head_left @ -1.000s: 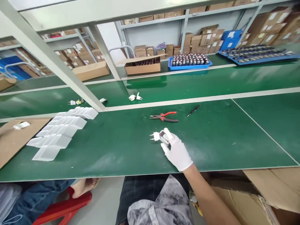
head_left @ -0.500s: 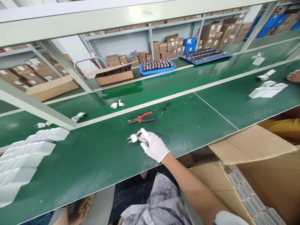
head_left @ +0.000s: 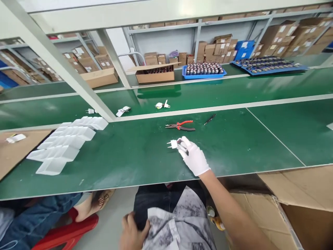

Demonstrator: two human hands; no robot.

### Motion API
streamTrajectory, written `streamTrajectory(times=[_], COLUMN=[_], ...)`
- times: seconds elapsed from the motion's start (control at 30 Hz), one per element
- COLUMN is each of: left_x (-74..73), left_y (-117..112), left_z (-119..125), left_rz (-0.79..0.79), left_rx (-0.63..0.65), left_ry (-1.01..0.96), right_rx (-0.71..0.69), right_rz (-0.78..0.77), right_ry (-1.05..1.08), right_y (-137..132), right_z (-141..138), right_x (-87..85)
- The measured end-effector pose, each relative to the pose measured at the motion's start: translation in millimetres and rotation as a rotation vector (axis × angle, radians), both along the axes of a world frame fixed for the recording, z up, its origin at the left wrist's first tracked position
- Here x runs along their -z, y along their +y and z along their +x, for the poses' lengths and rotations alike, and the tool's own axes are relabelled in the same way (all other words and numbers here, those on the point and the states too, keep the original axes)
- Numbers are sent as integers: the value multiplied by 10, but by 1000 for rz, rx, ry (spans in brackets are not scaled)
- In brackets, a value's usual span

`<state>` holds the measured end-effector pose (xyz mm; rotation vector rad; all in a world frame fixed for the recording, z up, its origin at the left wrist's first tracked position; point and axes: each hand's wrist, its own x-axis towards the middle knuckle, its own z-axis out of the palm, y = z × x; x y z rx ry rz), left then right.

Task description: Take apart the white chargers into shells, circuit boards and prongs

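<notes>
In its white glove, my right hand (head_left: 195, 158) grips a small assembly with a white two-pin plug (head_left: 173, 144) at its left end. Its grey-white body is partly hidden behind my fingers, and the pins point left. Beyond it on the green bench (head_left: 125, 149) lie long-nose pliers (head_left: 180, 125) with one red and one dark handle. A slim black tool (head_left: 210, 119), perhaps tweezers, is to their right. My bare left hand (head_left: 134, 231) rests by my thigh, thumb apart from the fingers, holding nothing.
Rows of white plastic housings (head_left: 75, 139) cover the bench's left side. More plug assemblies (head_left: 162, 104) lie past the white strip. A blue tray of parts (head_left: 204, 71) stands farther back. An open carton (head_left: 260, 211) is at my right; a seated person's leg (head_left: 52, 215) is at left.
The view has swung left, so the bench items appear farther right. My left hand has come into view by my lap. The right hand still grips the plug assembly.
</notes>
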<state>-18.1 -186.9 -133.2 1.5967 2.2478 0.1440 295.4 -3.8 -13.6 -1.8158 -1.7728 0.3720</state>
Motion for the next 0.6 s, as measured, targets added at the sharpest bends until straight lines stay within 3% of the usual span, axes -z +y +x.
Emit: streamTrajectory(times=[0.1,0.2,0.3,0.4,0.53,0.6], left_x=[-74,-59,48,150,50,-112], left_y=[132,-6,-103,66,462,601], left_z=[-123,-456,-607,-470,-340,-436], left_rz=[-102,-172,-186,-149,-263,-391], left_rx=[81,212,191,186,319,251], left_ry=[-175,-404,-370,-251,-319,-477], right_rx=[13,60,67,82,-28,-62], right_rz=[-3,-4,0,-68,-229,-219], right_ry=[-33,-137,-231,-278,-27,197], right_y=[-12,-16,-12,4,96,228], right_z=[20,48,50,45,119,211], right_x=[24,11,-43,-144,-397,-567])
